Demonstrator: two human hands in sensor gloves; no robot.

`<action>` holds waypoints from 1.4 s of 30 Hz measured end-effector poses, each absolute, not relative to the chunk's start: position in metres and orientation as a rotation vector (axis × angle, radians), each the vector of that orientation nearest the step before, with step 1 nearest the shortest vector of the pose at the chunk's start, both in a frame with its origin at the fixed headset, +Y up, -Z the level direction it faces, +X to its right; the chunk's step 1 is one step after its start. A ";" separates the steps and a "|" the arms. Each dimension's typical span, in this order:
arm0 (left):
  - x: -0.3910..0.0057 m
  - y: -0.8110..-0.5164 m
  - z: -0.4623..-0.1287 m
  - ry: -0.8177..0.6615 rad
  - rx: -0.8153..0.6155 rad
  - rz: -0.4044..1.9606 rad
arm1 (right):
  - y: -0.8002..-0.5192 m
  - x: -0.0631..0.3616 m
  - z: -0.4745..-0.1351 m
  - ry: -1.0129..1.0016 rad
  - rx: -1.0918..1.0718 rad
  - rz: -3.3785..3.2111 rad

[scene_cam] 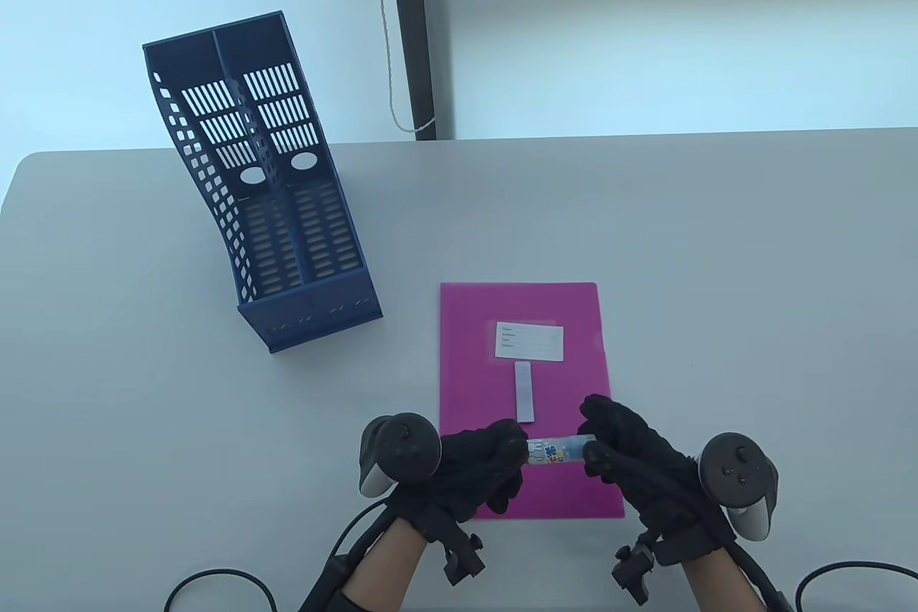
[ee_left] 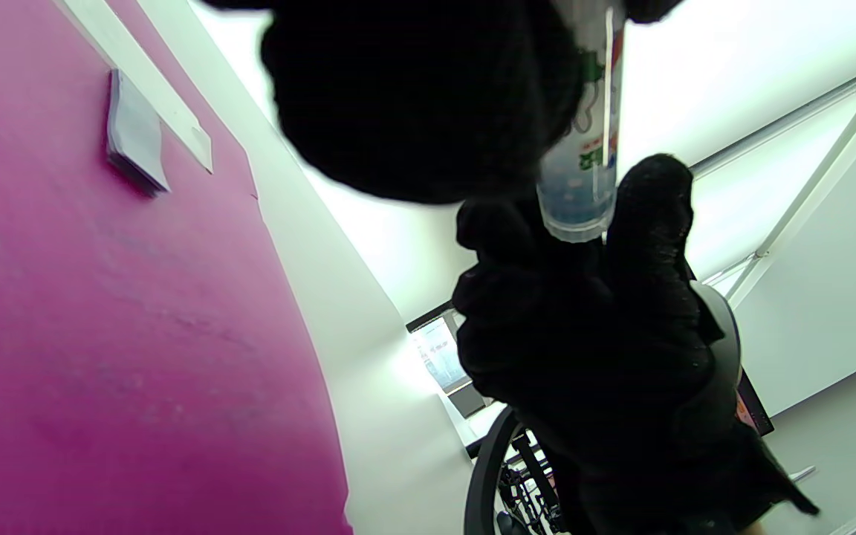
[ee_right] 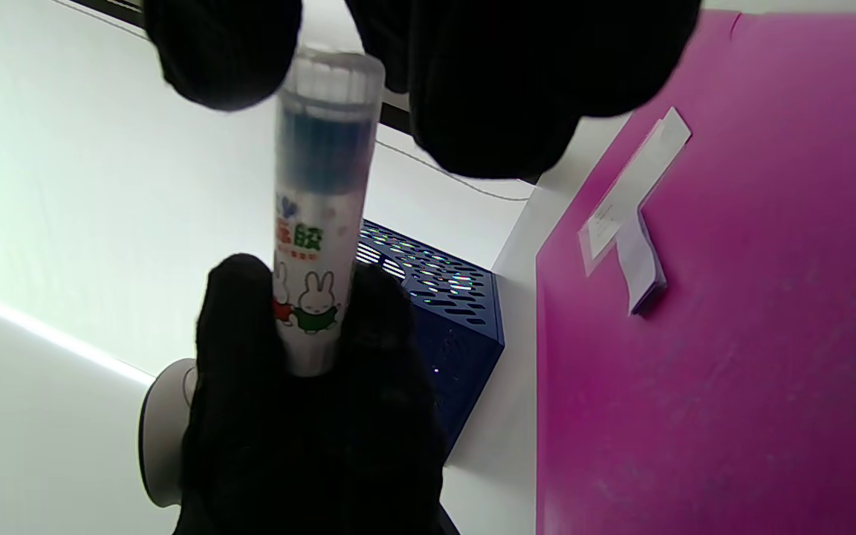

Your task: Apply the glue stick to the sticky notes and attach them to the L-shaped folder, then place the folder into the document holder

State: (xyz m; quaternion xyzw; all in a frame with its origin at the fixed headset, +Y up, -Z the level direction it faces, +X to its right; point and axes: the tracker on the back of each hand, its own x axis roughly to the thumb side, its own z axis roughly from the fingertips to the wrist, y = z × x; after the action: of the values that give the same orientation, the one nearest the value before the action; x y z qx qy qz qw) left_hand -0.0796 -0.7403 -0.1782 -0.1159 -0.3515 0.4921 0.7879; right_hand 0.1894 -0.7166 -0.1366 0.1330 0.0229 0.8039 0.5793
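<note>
The folder (scene_cam: 531, 382) is magenta pink. On it sits a white label (scene_cam: 530, 341) with faint printed lines, and below that a pale lavender-grey strip of notes (scene_cam: 524, 392).

The glue stick (scene_cam: 554, 451) has a translucent, bluish cap end with a dark blue core showing through; its white body carries green characters, small coloured dots and two white cartoon rabbits, one dressed in red, one in green.

Both gloves, left (scene_cam: 480, 472) and right (scene_cam: 631, 458), are black. The trackers (scene_cam: 739, 483) are dark grey on top with light grey undersides.

The holder (scene_cam: 265, 189) is dark navy blue, its walls patterned with rows of slots and square holes.

The table (scene_cam: 717, 246) is light grey.
</note>
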 end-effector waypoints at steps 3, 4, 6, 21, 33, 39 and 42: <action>-0.081 -0.740 -0.179 -0.723 -0.211 1.023 | -0.706 0.191 -0.137 -0.002 0.291 1.975; -0.083 -0.740 -0.179 -0.714 -0.198 0.995 | -0.701 0.194 -0.138 -0.032 0.294 2.042; -0.089 -0.738 -0.180 -0.690 -0.129 0.920 | -0.686 0.203 -0.143 -0.163 0.241 2.209; -0.094 -0.724 -0.173 -0.667 0.102 0.326 | -0.677 0.258 -0.197 -0.316 -0.259 3.250; -0.096 -0.724 -0.175 -0.648 0.085 0.301 | -0.680 0.268 -0.194 -0.191 -0.384 3.175; -0.100 -0.725 -0.178 -0.604 0.031 0.286 | -0.655 0.272 -0.164 -0.464 -0.276 3.116; -0.105 -0.725 -0.183 -0.537 -0.093 0.279 | -0.651 0.248 -0.137 -0.555 0.004 3.029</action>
State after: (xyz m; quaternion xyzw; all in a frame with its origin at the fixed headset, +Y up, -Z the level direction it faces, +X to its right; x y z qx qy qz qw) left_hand -0.1048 -0.7254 -0.1826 -0.0457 -0.2641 0.1376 0.9535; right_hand 0.2483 -0.6513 -0.1371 0.0014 -0.1801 0.9832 0.0312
